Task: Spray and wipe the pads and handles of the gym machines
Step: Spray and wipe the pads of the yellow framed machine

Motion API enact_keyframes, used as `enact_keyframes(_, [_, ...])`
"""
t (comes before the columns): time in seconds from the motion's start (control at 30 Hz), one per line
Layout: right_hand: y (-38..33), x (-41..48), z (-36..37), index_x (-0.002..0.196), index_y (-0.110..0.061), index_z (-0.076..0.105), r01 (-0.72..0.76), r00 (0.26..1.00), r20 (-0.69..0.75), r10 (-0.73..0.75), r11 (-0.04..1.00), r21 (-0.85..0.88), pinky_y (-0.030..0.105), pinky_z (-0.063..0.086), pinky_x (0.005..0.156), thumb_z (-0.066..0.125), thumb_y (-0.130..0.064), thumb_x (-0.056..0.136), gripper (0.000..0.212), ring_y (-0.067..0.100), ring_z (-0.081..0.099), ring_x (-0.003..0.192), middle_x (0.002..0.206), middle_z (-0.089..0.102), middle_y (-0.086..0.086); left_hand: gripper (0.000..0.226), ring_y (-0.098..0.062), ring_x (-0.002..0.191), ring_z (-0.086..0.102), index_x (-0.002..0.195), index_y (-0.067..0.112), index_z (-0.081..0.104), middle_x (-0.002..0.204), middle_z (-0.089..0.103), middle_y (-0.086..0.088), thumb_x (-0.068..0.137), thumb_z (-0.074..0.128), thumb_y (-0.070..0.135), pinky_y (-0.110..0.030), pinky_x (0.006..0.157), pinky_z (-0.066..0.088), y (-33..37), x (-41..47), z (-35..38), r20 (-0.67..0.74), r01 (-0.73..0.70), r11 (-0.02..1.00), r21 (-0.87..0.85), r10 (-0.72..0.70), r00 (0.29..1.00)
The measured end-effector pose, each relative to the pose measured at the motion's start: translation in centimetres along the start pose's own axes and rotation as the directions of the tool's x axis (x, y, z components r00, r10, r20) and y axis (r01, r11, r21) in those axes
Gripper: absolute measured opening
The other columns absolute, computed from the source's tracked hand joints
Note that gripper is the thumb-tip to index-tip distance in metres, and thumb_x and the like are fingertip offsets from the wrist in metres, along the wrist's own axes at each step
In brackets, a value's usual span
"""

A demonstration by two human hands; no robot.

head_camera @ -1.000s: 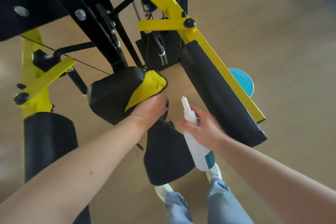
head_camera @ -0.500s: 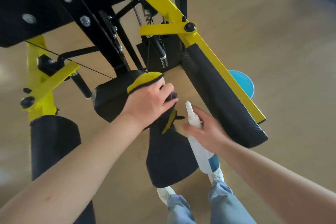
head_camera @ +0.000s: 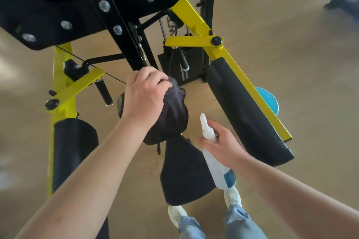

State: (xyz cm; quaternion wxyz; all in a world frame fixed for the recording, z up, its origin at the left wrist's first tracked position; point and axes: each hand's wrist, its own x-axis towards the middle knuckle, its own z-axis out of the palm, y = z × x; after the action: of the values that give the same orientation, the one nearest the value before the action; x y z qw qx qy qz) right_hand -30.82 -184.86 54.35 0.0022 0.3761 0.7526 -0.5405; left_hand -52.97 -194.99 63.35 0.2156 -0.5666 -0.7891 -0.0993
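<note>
Centre pad (head_camera: 167, 134): small black pad, mid-view under the machine's frame, just above lower pad (head_camera: 184, 176).
L hand (head_camera: 144, 101): fingers curled over its top end, gripping dark fabric, prob. the cloth (head_camera: 174, 95); too blurry to split cloth from pad.
R hand (head_camera: 221, 143): wrapped round spray bottle (head_camera: 217, 167), nozzle up, beside lower pad's R edge.
R arm pad (head_camera: 246, 110): long, along yellow bar (head_camera: 242, 72), untouched.
L arm pad (head_camera: 73, 147): low left, untouched.
Floor: blue disc (head_camera: 270, 101) behind yellow bar.

You are viewing a glossy yellow-painted metal frame (head_camera: 190, 41), a matt, finely textured pad (head_camera: 242, 114) along it, and a smooth translucent plastic spray bottle (head_camera: 217, 170) below it.
</note>
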Motion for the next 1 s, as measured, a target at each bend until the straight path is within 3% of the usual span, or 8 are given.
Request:
enact_keyframes(0.1, [-0.5, 0.1, 0.3, 0.149, -0.045, 0.046, 0.008, 1.0, 0.004, -0.008, 1.0, -0.015, 0.013, 0.043, 0.062, 0.073, -0.044, 0.093, 0.062, 0.004, 0.064, 0.085, 0.097, 0.059, -0.029, 0.045, -0.033, 0.129, 0.057, 0.132, 0.008, 0.066, 0.134, 0.066, -0.013, 0.101, 0.035, 0.019, -0.049, 0.109, 0.045, 0.7, -0.9, 0.5, 0.138, 0.057, 0.996, -0.064, -0.048, 0.989])
enact_keyframes(0.2, [-0.7, 0.0, 0.6, 0.149, -0.041, 0.047, 0.017, 1.0, 0.027, -0.017, 1.0, -0.018, 0.01, 0.041, 0.061, 0.073, -0.043, 0.094, 0.061, 0.001, 0.063, 0.085, 0.098, 0.059, -0.03, 0.057, -0.037, 0.145, 0.036, 0.148, 0.025, 0.047, 0.155, 0.045, -0.012, 0.1, 0.046, 0.055, -0.058, 0.118, 0.029, 1.4, -1.8, 0.9, 0.335, 0.04, 0.987, 0.156, -0.091, 0.938])
enact_keyframes(0.4, [-0.1, 0.2, 0.5, 0.153, -0.043, 0.042, -0.002, 0.999, 0.035, 0.003, 1.0, -0.011, 0.007, 0.041, 0.054, 0.072, -0.045, 0.095, 0.065, 0.001, 0.063, 0.084, 0.098, 0.057, -0.031, 0.045, -0.04, 0.144, 0.036, 0.124, 0.017, 0.062, 0.141, 0.053, -0.015, 0.098, 0.055, 0.053, -0.065, 0.12, 0.014, 3.3, -0.2, 2.9, 0.387, -0.15, 0.919, 0.364, -0.003, 0.922])
enact_keyframes(0.57, [1.4, 0.7, -0.3, 0.147, -0.047, 0.047, -0.028, 0.999, 0.021, 0.026, 0.997, 0.073, 0.017, 0.048, 0.064, 0.074, -0.044, 0.092, 0.062, 0.002, 0.065, 0.085, 0.097, 0.065, -0.024, 0.035, -0.042, 0.131, 0.045, 0.116, 0.011, 0.065, 0.119, 0.061, -0.016, 0.1, 0.056, 0.04, -0.068, 0.119, 0.0, 7.4, -1.8, 7.4, 0.754, -0.634, 0.574, 0.519, 0.043, 0.656])
enact_keyframes(0.73, [2.9, 1.0, -0.2, 0.148, -0.04, 0.052, -0.001, 1.0, -0.007, 0.003, 0.988, 0.155, 0.004, 0.046, 0.07, 0.077, -0.033, 0.092, 0.062, -0.003, 0.064, 0.092, 0.104, 0.071, -0.015, 0.039, -0.042, 0.125, 0.05, 0.126, 0.015, 0.058, 0.119, 0.059, -0.018, 0.095, 0.061, 0.038, -0.071, 0.115, 0.015, 9.1, -3.2, 11.0, 0.886, -0.853, 0.364, 0.375, 0.132, 0.445])
enact_keyframes(0.8, [3.0, 0.4, 0.2, 0.147, -0.041, 0.052, 0.008, 1.0, 0.025, -0.012, 0.986, 0.165, 0.004, 0.046, 0.072, 0.076, -0.032, 0.093, 0.059, -0.004, 0.063, 0.094, 0.104, 0.07, -0.02, 0.043, -0.041, 0.123, 0.052, 0.131, 0.013, 0.058, 0.122, 0.059, -0.019, 0.095, 0.059, 0.037, -0.069, 0.112, 0.024, 9.5, -2.9, 11.6, 0.911, -0.878, 0.365, 0.31, 0.151, 0.385])
enact_keyframes(0.9, [2.8, -0.1, 0.5, 0.14, -0.05, 0.052, 0.01, 0.998, 0.064, -0.022, 0.982, 0.187, 0.011, 0.05, 0.07, 0.074, -0.038, 0.094, 0.052, 0.0, 0.065, 0.093, 0.1, 0.07, -0.023, 0.045, -0.04, 0.13, 0.05, 0.139, 0.012, 0.056, 0.133, 0.058, -0.015, 0.1, 0.055, 0.034, -0.063, 0.116, 0.027, 8.8, -2.4, 11.3, 0.893, -0.855, 0.408, 0.319, 0.171, 0.415])
enact_keyframes(1.0, [2.5, 0.0, 0.3, 0.121, -0.053, 0.056, 0.019, 0.998, 0.047, -0.031, 0.973, 0.229, 0.016, 0.047, 0.069, 0.073, -0.035, 0.094, 0.037, -0.005, 0.064, 0.083, 0.088, 0.067, -0.027, 0.057, -0.04, 0.143, 0.035, 0.148, 0.011, 0.045, 0.146, 0.048, -0.016, 0.1, 0.054, 0.038, -0.064, 0.122, 0.005, 7.2, -2.3, 8.5, 0.799, -0.762, 0.488, 0.425, 0.192, 0.569])
